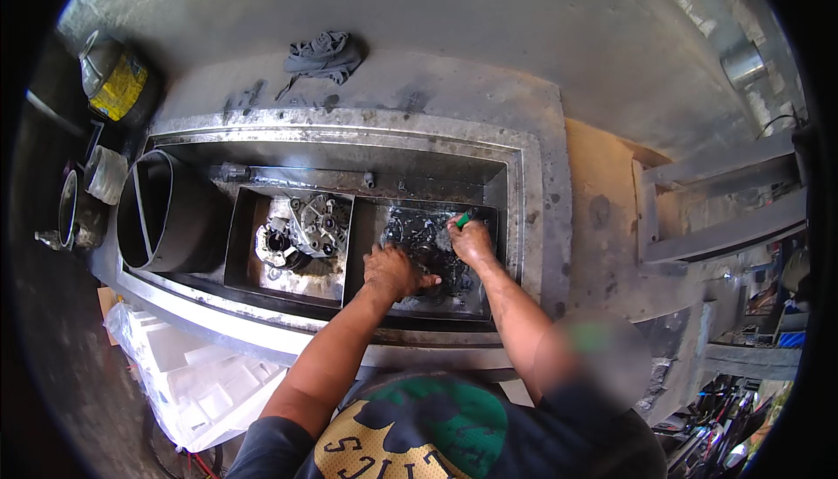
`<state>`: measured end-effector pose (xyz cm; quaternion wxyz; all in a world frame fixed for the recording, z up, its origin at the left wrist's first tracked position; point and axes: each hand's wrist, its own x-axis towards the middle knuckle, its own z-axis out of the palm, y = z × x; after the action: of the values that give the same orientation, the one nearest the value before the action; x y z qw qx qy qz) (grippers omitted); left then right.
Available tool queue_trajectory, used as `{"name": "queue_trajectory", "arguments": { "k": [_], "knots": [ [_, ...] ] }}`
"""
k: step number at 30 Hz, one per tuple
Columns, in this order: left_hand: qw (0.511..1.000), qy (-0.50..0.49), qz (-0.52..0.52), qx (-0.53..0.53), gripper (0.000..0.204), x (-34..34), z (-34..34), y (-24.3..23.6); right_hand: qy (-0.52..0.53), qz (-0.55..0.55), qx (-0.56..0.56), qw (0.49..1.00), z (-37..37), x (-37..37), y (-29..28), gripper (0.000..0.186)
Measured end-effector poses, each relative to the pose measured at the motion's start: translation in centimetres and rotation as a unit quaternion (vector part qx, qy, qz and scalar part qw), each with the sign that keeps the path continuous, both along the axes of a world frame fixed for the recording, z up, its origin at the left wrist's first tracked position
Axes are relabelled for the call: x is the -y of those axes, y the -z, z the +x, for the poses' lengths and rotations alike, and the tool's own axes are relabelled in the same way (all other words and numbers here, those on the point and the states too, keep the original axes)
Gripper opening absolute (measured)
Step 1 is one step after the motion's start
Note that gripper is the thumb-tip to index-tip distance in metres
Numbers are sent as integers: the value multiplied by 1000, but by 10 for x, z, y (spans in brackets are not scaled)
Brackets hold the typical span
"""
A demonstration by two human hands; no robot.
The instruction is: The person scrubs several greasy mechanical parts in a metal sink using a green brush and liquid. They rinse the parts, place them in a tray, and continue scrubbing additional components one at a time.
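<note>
My left hand [397, 271] reaches into the right-hand metal tray [491, 256], palm down, with its thumb stretched out and its fingers apart. Beneath it is a dark, wet surface with pale foam or bits; I cannot tell whether a part lies under the palm. At that tray's far right my right hand [471, 242] is closed around a small tool with a green handle [465, 219]. The tool's working end is hidden. In the left-hand tray [240, 256], silvery cast metal engine parts [319, 224] lie together, apart from both hands.
Both trays sit in a sunken basin with a metal rim [530, 217]. A dark round bucket [183, 213] stands at its left end. A grey rag [323, 56] lies on the far ledge. A jug with a yellow label [118, 86] and plastic-wrapped white foam [205, 383] are at left.
</note>
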<state>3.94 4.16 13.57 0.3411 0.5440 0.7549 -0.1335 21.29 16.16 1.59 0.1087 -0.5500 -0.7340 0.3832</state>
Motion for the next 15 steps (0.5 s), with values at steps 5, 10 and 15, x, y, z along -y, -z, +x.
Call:
{"name": "queue_trajectory", "arguments": {
  "k": [5,10,15],
  "knots": [
    [998,-45,-45,5,130,4,-10,14,-79,-177,-159,968,-17,33,-12,19],
    [991,-76,-71,78,128,1,-25,15,-10,-174,-219,960,-38,18,-15,15],
    [987,-66,-90,113,135,-7,-33,33,-89,-56,-101,989,-31,10,-7,15]
  ]
}}
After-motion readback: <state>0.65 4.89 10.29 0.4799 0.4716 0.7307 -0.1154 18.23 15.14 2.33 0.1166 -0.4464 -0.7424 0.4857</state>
